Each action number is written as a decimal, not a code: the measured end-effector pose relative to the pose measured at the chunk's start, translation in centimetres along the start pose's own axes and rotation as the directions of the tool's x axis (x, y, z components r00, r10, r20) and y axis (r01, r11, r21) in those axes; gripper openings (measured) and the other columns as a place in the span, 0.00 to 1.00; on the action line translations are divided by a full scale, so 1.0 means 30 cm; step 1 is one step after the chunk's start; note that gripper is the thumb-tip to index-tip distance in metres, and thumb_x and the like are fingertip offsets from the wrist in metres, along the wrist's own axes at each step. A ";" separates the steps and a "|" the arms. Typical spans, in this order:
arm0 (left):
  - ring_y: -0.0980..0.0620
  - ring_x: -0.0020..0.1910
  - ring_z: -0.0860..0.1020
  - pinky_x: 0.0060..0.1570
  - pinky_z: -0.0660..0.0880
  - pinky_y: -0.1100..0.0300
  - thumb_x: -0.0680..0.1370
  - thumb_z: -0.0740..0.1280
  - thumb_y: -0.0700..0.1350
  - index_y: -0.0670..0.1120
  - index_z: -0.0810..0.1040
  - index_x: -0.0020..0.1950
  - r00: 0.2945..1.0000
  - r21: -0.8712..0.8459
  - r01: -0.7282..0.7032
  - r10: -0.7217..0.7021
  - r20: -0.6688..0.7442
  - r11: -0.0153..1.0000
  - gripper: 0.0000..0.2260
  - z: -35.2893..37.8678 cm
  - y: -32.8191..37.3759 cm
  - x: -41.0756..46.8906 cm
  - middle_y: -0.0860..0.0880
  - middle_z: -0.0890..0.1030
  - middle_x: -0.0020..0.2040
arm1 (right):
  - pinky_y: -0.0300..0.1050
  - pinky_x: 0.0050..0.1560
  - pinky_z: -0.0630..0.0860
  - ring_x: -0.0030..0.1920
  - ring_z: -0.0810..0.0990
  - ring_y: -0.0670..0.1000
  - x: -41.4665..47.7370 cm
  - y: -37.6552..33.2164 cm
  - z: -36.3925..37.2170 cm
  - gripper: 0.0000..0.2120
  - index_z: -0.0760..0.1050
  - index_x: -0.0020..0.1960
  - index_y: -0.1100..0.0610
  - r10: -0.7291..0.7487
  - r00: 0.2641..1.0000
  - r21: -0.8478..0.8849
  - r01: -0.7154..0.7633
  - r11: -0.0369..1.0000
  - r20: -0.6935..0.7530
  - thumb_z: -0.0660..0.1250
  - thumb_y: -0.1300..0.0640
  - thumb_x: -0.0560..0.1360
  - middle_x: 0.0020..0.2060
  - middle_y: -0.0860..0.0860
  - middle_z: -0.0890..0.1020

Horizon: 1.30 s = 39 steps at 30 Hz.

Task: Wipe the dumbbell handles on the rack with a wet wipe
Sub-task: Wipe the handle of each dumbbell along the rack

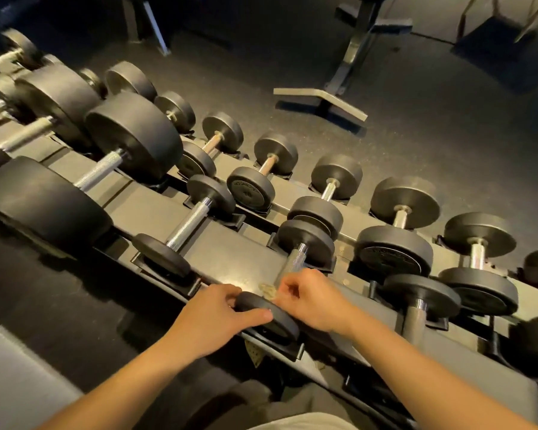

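Many dumbbells, black rack — dark floor

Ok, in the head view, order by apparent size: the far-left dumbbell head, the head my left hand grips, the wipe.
1. Far-left dumbbell head.
2. Gripped head, clearly smaller.
3. Wipe, smallest, only partly visible.

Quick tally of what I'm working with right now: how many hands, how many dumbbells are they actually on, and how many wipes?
hands: 2 (left hand, right hand)
dumbbell they are on: 1
wet wipe at the right fingers: 1
total: 4
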State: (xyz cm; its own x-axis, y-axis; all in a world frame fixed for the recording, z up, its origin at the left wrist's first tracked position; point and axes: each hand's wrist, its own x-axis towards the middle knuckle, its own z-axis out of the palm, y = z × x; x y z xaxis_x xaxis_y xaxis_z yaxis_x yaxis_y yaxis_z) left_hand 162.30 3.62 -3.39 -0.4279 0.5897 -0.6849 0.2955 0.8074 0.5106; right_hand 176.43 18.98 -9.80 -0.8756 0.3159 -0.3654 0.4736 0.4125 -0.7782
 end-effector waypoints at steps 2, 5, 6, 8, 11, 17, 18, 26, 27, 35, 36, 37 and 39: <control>0.72 0.42 0.78 0.46 0.72 0.71 0.69 0.77 0.63 0.62 0.81 0.42 1.000 0.011 0.001 -0.001 0.020 1.000 0.10 -0.006 0.002 0.003 0.73 0.80 0.37 | 0.51 0.40 0.76 0.38 0.77 0.50 0.021 -0.014 -0.005 0.12 0.68 0.38 0.50 -0.057 0.997 -0.220 0.046 0.974 -0.045 0.64 0.46 0.76 0.34 0.46 0.76; 0.69 0.43 0.80 0.45 0.71 0.72 0.69 0.77 0.64 0.61 0.80 0.42 0.999 0.032 0.028 -0.029 0.036 0.999 0.11 -0.019 0.015 0.007 0.66 0.83 0.39 | 0.49 0.42 0.77 0.42 0.79 0.52 0.067 0.004 -0.055 0.04 0.71 0.49 0.51 -0.112 0.973 -0.381 0.028 0.924 -0.200 0.63 0.52 0.80 0.43 0.48 0.78; 0.68 0.42 0.79 0.43 0.69 0.74 0.69 0.77 0.64 0.63 0.76 0.41 0.999 0.049 0.035 -0.037 0.038 0.998 0.12 -0.024 0.024 0.006 0.65 0.81 0.38 | 0.47 0.42 0.76 0.43 0.79 0.52 0.077 0.014 -0.076 0.03 0.73 0.52 0.52 -0.093 0.963 -0.380 -0.011 0.925 -0.253 0.63 0.54 0.81 0.45 0.48 0.79; 0.67 0.43 0.77 0.43 0.68 0.74 0.70 0.77 0.63 0.64 0.72 0.42 0.998 0.069 0.045 -0.048 0.041 0.997 0.14 -0.028 0.039 0.001 0.65 0.78 0.41 | 0.46 0.45 0.76 0.46 0.80 0.52 0.085 0.029 -0.085 0.05 0.76 0.55 0.53 -0.089 0.961 -0.366 -0.014 0.930 -0.263 0.62 0.55 0.81 0.48 0.49 0.81; 0.65 0.45 0.79 0.45 0.70 0.72 0.70 0.77 0.62 0.64 0.74 0.42 0.997 0.066 0.064 -0.066 0.037 0.996 0.13 -0.025 0.046 0.002 0.63 0.81 0.41 | 0.46 0.49 0.76 0.46 0.80 0.49 0.055 0.004 -0.047 0.07 0.80 0.51 0.54 -0.166 0.986 -0.188 0.160 0.969 -0.014 0.63 0.55 0.82 0.46 0.48 0.83; 0.56 0.58 0.79 0.60 0.75 0.61 0.66 0.76 0.68 0.53 0.78 0.69 0.995 0.036 0.097 -0.098 0.013 0.995 0.36 -0.008 0.039 0.003 0.56 0.81 0.60 | 0.49 0.52 0.78 0.49 0.81 0.51 0.051 0.083 -0.054 0.10 0.81 0.56 0.52 -0.300 0.954 -0.295 0.287 0.911 0.003 0.62 0.52 0.82 0.49 0.48 0.82; 0.55 0.62 0.78 0.64 0.74 0.59 0.66 0.76 0.68 0.50 0.75 0.73 0.994 0.022 0.108 -0.109 0.005 0.994 0.40 -0.007 0.039 -0.003 0.53 0.79 0.65 | 0.51 0.50 0.79 0.48 0.81 0.52 0.062 0.106 -0.062 0.09 0.80 0.56 0.52 -0.267 0.957 -0.333 0.217 0.918 -0.113 0.62 0.52 0.83 0.48 0.49 0.81; 0.51 0.70 0.74 0.72 0.69 0.54 0.69 0.77 0.64 0.49 0.69 0.79 0.989 -0.120 0.141 -0.144 -0.016 0.983 0.42 0.023 0.037 -0.029 0.48 0.75 0.73 | 0.35 0.41 0.75 0.40 0.79 0.41 -0.023 0.090 0.046 0.04 0.76 0.51 0.50 -0.087 0.943 0.077 0.118 0.990 -0.320 0.62 0.54 0.83 0.39 0.41 0.79; 0.51 0.70 0.75 0.72 0.70 0.53 0.69 0.77 0.64 0.49 0.68 0.79 0.988 -0.126 0.147 -0.150 -0.015 0.981 0.42 0.024 0.039 -0.031 0.48 0.75 0.73 | 0.35 0.38 0.73 0.38 0.77 0.41 -0.041 0.082 0.048 0.03 0.73 0.51 0.48 -0.117 0.970 0.103 0.141 0.985 -0.214 0.63 0.53 0.83 0.35 0.41 0.77; 0.52 0.70 0.74 0.71 0.72 0.48 0.63 0.79 0.67 0.46 0.68 0.79 0.993 -0.221 0.115 -0.117 0.005 0.968 0.50 0.015 0.026 -0.042 0.49 0.76 0.72 | 0.36 0.32 0.70 0.33 0.78 0.43 0.034 0.131 -0.008 0.05 0.74 0.49 0.49 0.119 0.883 0.094 -0.086 0.992 -0.454 0.64 0.58 0.81 0.33 0.44 0.79; 0.52 0.69 0.75 0.71 0.73 0.48 0.60 0.78 0.70 0.46 0.68 0.79 0.994 -0.225 0.106 -0.109 -0.001 0.968 0.53 0.017 0.023 -0.043 0.49 0.76 0.72 | 0.38 0.33 0.71 0.34 0.78 0.44 0.041 0.127 -0.008 0.06 0.76 0.48 0.49 0.188 0.855 0.118 -0.150 0.982 -0.482 0.64 0.59 0.80 0.34 0.45 0.79; 0.51 0.68 0.75 0.70 0.73 0.47 0.57 0.77 0.72 0.47 0.68 0.79 0.994 -0.230 0.102 -0.107 -0.010 0.968 0.56 0.018 0.024 -0.047 0.49 0.76 0.71 | 0.39 0.33 0.73 0.36 0.80 0.45 0.049 0.122 -0.001 0.07 0.77 0.46 0.50 0.265 0.835 0.182 -0.200 0.963 -0.483 0.64 0.60 0.80 0.34 0.46 0.80; 0.51 0.66 0.76 0.70 0.74 0.47 0.55 0.77 0.74 0.46 0.68 0.79 0.995 -0.239 0.095 -0.099 -0.007 0.966 0.58 0.018 0.024 -0.047 0.49 0.77 0.69 | 0.48 0.38 0.81 0.39 0.83 0.49 0.056 0.107 0.030 0.09 0.77 0.42 0.51 0.414 0.814 0.390 -0.255 0.885 -0.408 0.65 0.61 0.79 0.35 0.49 0.82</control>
State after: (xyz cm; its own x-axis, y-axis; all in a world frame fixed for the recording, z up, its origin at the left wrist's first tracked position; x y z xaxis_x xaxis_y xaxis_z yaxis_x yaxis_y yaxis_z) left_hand 163.56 3.37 -2.35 -0.4611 0.5065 -0.7286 0.0406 0.8323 0.5529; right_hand 176.41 20.07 -13.38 -0.4777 0.7762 -0.4114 0.6053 -0.0486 -0.7945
